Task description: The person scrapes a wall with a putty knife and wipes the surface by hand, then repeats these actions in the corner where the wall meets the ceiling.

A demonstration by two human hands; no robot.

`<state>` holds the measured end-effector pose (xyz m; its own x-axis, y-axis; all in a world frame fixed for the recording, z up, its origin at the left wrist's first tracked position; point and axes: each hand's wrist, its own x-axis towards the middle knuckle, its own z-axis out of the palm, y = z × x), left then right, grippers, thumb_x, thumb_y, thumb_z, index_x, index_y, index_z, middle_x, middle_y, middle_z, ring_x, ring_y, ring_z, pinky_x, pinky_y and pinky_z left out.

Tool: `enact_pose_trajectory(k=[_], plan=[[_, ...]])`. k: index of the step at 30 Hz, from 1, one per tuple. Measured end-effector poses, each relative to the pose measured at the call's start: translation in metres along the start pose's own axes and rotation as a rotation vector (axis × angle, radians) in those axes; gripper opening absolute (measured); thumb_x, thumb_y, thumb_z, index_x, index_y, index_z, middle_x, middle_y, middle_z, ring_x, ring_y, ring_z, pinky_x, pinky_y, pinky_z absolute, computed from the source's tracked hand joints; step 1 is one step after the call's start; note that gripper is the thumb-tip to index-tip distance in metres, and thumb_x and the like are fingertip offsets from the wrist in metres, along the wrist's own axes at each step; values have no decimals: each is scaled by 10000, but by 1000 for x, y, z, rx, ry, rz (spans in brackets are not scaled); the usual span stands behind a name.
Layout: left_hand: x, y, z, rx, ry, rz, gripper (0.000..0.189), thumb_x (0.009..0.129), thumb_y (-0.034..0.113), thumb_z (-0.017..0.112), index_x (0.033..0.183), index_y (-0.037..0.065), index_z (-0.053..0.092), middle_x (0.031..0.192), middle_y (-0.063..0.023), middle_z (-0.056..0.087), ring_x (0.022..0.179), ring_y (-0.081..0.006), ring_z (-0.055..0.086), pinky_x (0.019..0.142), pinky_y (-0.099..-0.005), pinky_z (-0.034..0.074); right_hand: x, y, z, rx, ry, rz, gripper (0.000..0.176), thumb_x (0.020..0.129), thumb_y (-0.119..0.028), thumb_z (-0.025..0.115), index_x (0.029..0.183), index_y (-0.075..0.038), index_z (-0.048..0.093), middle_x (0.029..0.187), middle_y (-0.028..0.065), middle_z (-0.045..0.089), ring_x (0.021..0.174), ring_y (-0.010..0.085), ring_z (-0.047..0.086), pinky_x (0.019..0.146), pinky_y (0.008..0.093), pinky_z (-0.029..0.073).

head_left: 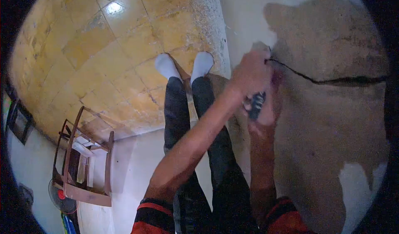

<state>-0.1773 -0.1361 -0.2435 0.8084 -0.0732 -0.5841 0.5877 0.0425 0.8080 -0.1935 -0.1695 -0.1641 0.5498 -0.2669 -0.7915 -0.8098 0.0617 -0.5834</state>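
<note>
My left hand (252,73) reaches across to the right and is closed, slightly blurred. A thin black cord (297,73) runs from beside its fingers to the right edge of the view, where it looks thicker. Just below, my right hand (268,115) is closed around a small dark object with pale stripes (257,105). My left hand partly covers that object, and its kind cannot be made out. The two hands are close together, overlapping in view.
My legs (178,113) stretch out, with white socks (167,66) near the yellow tiled floor (124,47). A brown wooden chair frame (89,196) with pale items stands at lower left, beside a fan (62,196). A stained pale surface (320,122) carrying shadows fills the right.
</note>
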Motion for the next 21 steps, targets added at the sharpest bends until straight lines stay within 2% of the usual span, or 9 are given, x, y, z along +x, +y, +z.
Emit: enact_pose_trajectory(k=[1, 4, 7, 9, 11, 13, 16, 19, 21], plan=[[-3, 0, 5, 16, 23, 1, 280, 838, 203, 525, 919, -35, 648, 833, -266, 648, 826, -417, 647, 761, -458, 492, 12, 9, -8, -21, 9, 14, 239, 955, -346, 501, 1002, -119, 561, 671, -4, 560, 478, 91, 541, 379, 230, 415], [14, -15, -5, -94, -81, -68, 259, 755, 115, 549, 954, -43, 600, 912, -300, 618, 952, -488, 582, 809, -507, 485, 24, 21, -28, -92, 63, 62, 253, 959, -357, 492, 1021, -120, 555, 661, -12, 549, 486, 91, 546, 390, 229, 429], [11, -8, -8, -41, -84, -39, 278, 744, 107, 562, 976, -41, 602, 891, -297, 618, 967, -476, 583, 817, -498, 481, 2, 2, -12, -102, 130, 92, 272, 962, -367, 486, 1011, -109, 560, 651, -11, 549, 484, 90, 545, 392, 229, 435], [1, 4, -6, -71, -3, -89, 274, 738, 102, 567, 969, -39, 608, 881, -295, 621, 961, -471, 588, 821, -487, 481, 38, 42, -64, -739, 46, -269, 277, 956, -365, 491, 1015, -105, 564, 656, -5, 555, 487, 88, 547, 393, 225, 436], [-2, 0, -2, -96, -23, -85, 264, 767, 129, 557, 960, -37, 624, 869, -277, 637, 916, -438, 614, 807, -471, 486, 39, 48, -69, -758, 47, -271, 279, 952, -359, 494, 1023, -99, 566, 660, -1, 557, 485, 86, 545, 389, 221, 432], [17, -20, -10, -89, -115, 8, 277, 830, 188, 533, 948, -35, 648, 853, -241, 666, 833, -379, 660, 775, -450, 497, 19, 22, -13, -129, 114, 44, 281, 948, -349, 493, 1037, -92, 565, 662, 1, 555, 478, 85, 539, 380, 218, 423], [3, -10, -5, 92, 31, 132, 268, 828, 180, 536, 956, -27, 646, 856, -227, 668, 802, -313, 665, 762, -417, 505, 13, 11, -13, -118, 113, 78, 288, 947, -363, 494, 1032, -97, 561, 654, 1, 550, 466, 87, 531, 373, 220, 415], [13, -19, -8, -59, -82, -9, 275, 829, 196, 530, 945, -25, 645, 855, -227, 661, 789, -310, 655, 760, -407, 505, 22, 19, -18, -152, 110, 30, 294, 946, -378, 494, 1027, -102, 557, 646, 1, 545, 454, 89, 523, 367, 222, 407], [17, -23, -11, -72, -115, 18, 282, 831, 204, 527, 935, -29, 646, 838, -229, 658, 782, -337, 651, 762, -411, 504, 23, 27, -12, -118, 114, -44, 299, 945, -387, 494, 1024, -105, 554, 641, 1, 542, 445, 91, 518, 362, 223, 402]])
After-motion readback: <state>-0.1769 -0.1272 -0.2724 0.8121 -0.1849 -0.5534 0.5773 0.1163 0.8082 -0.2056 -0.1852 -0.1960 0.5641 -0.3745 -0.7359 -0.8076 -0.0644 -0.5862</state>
